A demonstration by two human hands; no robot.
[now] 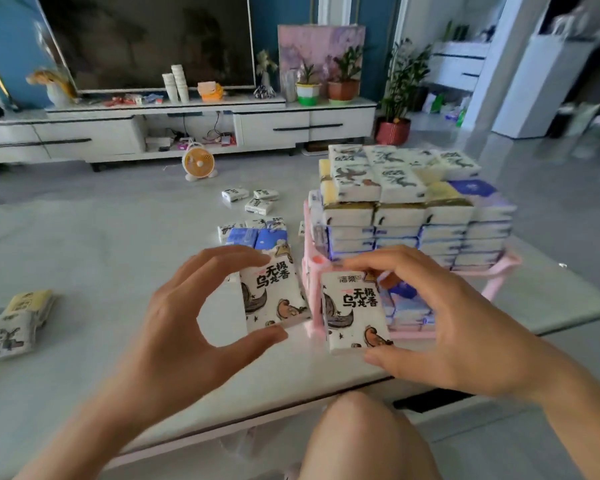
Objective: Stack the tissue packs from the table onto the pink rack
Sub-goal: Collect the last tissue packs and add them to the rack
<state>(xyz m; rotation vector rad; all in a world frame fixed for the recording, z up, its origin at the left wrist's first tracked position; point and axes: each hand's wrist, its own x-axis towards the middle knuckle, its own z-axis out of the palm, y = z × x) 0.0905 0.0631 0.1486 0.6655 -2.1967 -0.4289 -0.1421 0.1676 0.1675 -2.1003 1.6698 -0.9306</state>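
The left hand [184, 327] pinches one tissue pack [274, 292] by its ends, fingertips on the top edge and thumb under the bottom edge. It is held above the table [84, 254], just below the middle of the frame. The right hand [440, 323] grips a second tissue pack [354, 313] the same way, just to the right of the first. Both packs are white with cartoon drawings and bold black characters reading 无极乌龙香. The right one also shows the small brand mark 洁柔 at its top.

Directly behind the two packs, right of centre, stands the pink rack [496, 271]. Its upper level is piled high with packs in neat rows: white and blue ones low down, yellow-topped ones above, cartoon-printed ones on top. More packs sit on its lower level, partly hidden by the right hand.

Loose packs lie on the table: a blue and white cluster [253, 233] just beyond the left hand, three small ones [250, 199] farther back, and a heap [18, 320] at the left edge; their print is too small to read.

Beyond the table, a small orange fan [199, 164] stands on the floor before a white TV cabinet [274, 126]. On the cabinet are a dark television [146, 39], stacked paper cups [177, 83] and potted plants [343, 77]. A bare knee [361, 438] shows at the bottom of the frame.
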